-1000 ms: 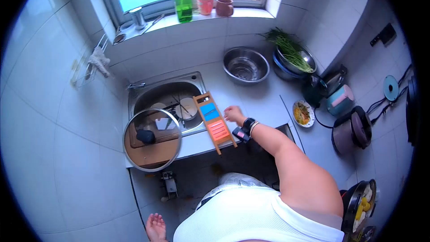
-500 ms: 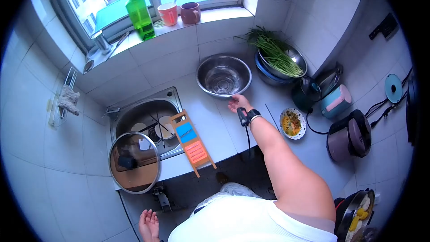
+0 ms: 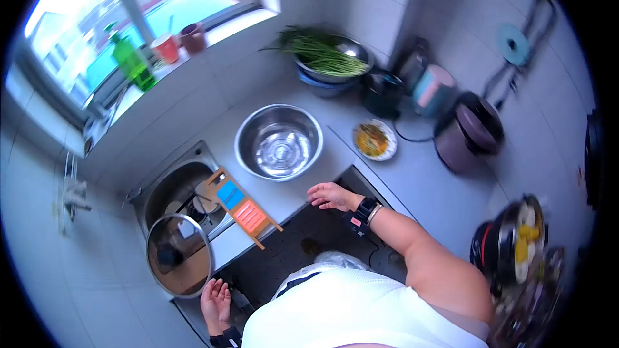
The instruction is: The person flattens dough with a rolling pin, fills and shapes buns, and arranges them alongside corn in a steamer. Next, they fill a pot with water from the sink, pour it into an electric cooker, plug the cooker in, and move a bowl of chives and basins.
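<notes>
Left hand (image 3: 216, 301), 7 o'clock: grip holds nothing, fingers loosely curled. It is by the near rim of the glass lid (image 3: 179, 258), at 8 o'clock; contact cannot be confirmed. A sleeve or wrist catching that rim could drag the lid off the desk (image 3: 338, 158).

Right hand (image 3: 330, 196), 5 o'clock, close to centre: grip holds nothing, fingers extended and slightly apart, at the desk's front edge.

Grater (image 3: 248, 216), 7 to 8 o'clock: lies between sink (image 3: 158, 190) and steel bowl (image 3: 258, 129), its legs projecting past the front edge. A brush from the body could tip it down; its slotted face could nick fingers if caught carelessly.

Steel bowl, 10 o'clock, nearest item to the right hand: a knock on the rim could slide it, its metal base offering little hold.

Plate of food (image 3: 392, 148), 2 to 3 o'clock: beside a cord (image 3: 412, 140); a snag could shift it.

Green bottle (image 3: 132, 61), 10 o'clock, on the sill: tall and narrow, liable to topple if bumped.
</notes>
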`<control>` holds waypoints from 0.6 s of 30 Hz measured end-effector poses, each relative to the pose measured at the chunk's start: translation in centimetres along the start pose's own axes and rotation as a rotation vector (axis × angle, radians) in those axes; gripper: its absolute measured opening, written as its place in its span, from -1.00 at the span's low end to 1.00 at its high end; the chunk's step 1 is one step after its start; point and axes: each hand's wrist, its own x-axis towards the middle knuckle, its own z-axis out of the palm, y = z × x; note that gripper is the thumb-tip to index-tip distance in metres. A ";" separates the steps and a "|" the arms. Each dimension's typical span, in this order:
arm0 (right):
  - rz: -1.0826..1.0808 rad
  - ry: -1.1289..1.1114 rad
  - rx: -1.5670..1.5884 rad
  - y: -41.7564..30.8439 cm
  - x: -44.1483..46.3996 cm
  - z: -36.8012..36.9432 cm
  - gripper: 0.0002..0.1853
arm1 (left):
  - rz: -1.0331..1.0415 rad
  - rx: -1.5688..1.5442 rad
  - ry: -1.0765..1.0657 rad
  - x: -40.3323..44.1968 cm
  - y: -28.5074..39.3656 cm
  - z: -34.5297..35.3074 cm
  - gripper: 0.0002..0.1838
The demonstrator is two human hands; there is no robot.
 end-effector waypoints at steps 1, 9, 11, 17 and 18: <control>-0.029 0.058 -0.091 1.0 -2.1 -0.5 -0.75 | -0.026 0.052 -0.054 0.8 -0.1 0.6 -0.77; -0.096 0.524 0.088 18.4 -20.2 -4.8 -0.79 | -0.396 0.432 -0.334 4.1 -7.0 4.9 -0.79; -0.077 0.625 0.215 22.4 -25.1 -4.7 -0.79 | -0.410 0.559 -0.397 2.3 -8.4 7.3 -0.79; -0.270 1.053 0.302 28.6 -40.3 -5.8 -0.81 | -0.517 0.732 -0.637 -0.4 -13.8 15.9 -0.78; -0.289 1.061 0.323 29.6 -41.9 -6.2 -0.81 | -0.560 0.711 -0.712 -0.3 -14.8 15.8 -0.75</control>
